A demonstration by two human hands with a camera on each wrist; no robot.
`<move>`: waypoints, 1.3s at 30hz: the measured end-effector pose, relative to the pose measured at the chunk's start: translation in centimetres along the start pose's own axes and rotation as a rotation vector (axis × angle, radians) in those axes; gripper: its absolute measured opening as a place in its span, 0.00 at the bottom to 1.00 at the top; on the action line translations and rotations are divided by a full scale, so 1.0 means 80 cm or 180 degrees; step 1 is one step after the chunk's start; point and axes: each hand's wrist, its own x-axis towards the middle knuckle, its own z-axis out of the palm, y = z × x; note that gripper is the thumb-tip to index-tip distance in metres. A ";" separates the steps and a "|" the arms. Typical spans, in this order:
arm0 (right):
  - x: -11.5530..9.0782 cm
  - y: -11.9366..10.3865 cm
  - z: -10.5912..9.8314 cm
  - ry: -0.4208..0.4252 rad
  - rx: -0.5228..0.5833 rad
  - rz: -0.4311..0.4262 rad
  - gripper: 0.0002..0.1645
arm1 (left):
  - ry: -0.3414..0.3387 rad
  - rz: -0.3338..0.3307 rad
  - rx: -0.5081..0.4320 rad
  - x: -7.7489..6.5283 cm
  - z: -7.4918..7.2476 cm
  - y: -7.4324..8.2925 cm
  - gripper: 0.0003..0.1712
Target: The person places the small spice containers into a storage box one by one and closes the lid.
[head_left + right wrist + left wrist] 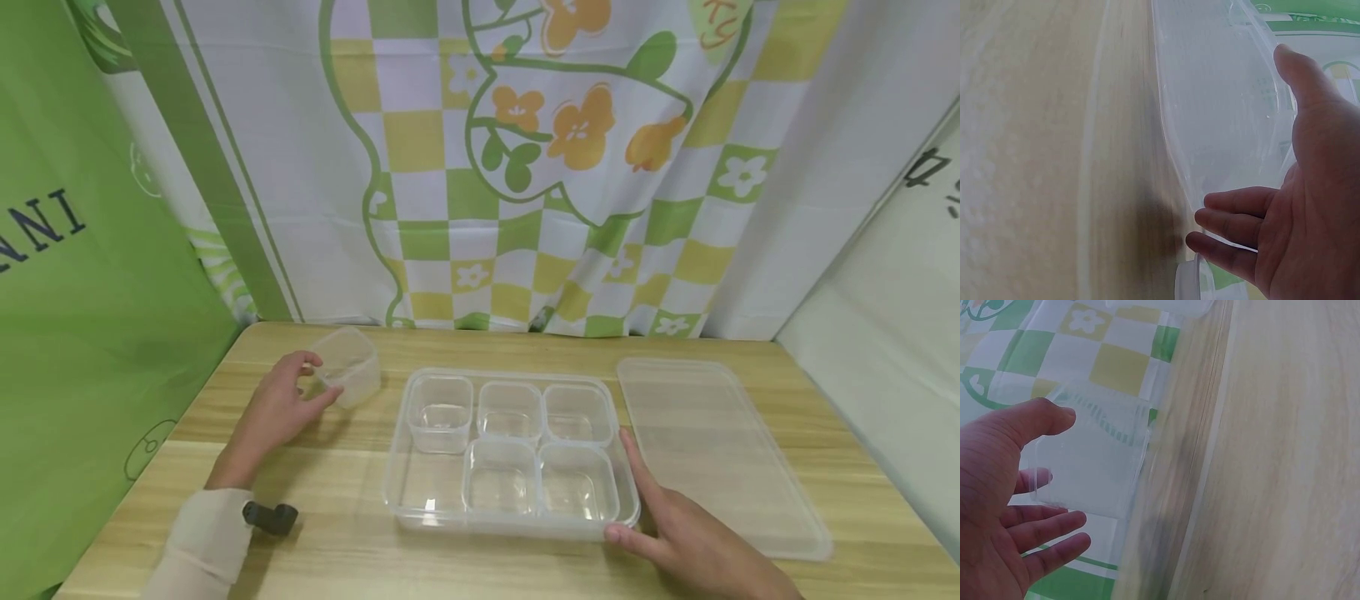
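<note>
My left hand (281, 404) pinches a small clear plastic container (352, 367) between thumb and fingers, at the back left of the table. The small container is tilted, its open side toward the palm. To its right stands a large clear plastic box (427, 487) without its lid. Inside are several small containers like the held one: three along the back, two at the front middle and right. My right hand (690, 533) is at the box's right end, thumb by the front corner and a finger along the side. In the right wrist view its fingers (1235, 219) are extended beside the box wall.
A flat translucent lid (712, 442) lies on the wooden table (330, 533) to the right of the box. Printed curtains (420, 167) hang behind the table, with a green cloth (90, 292) at left and a white one (892, 333) at right.
</note>
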 end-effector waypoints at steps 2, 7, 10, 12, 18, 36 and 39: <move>0.001 0.000 -0.001 0.0010 -0.0002 -0.0011 0.68 | 0.0025 0.0016 -0.0008 0.000 -0.001 0.002 0.31; 0.002 0.001 -0.001 -0.0002 0.0018 -0.0014 0.68 | 0.0107 0.0095 -0.0023 -0.002 -0.004 0.006 0.29; 0.000 0.002 -0.001 -0.0021 0.0029 0.0019 0.68 | 0.0179 0.0185 -0.0021 -0.003 -0.004 0.010 0.29; 0.000 0.002 -0.002 -0.0017 0.0016 0.0018 0.68 | 0.0240 0.0276 -0.0024 -0.005 -0.005 0.013 0.28; 0.000 0.002 -0.001 -0.0002 0.0011 -0.0017 0.68 | 0.0437 0.0533 0.0014 -0.012 -0.011 0.029 0.27; 0.000 0.000 0.001 -0.0033 0.0029 0.0022 0.68 | 0.0737 0.1014 0.0108 -0.029 -0.033 0.076 0.32; 0.000 0.000 0.001 -0.0036 0.0033 0.0034 0.68 | 0.0769 0.1172 0.0111 -0.031 -0.034 0.080 0.33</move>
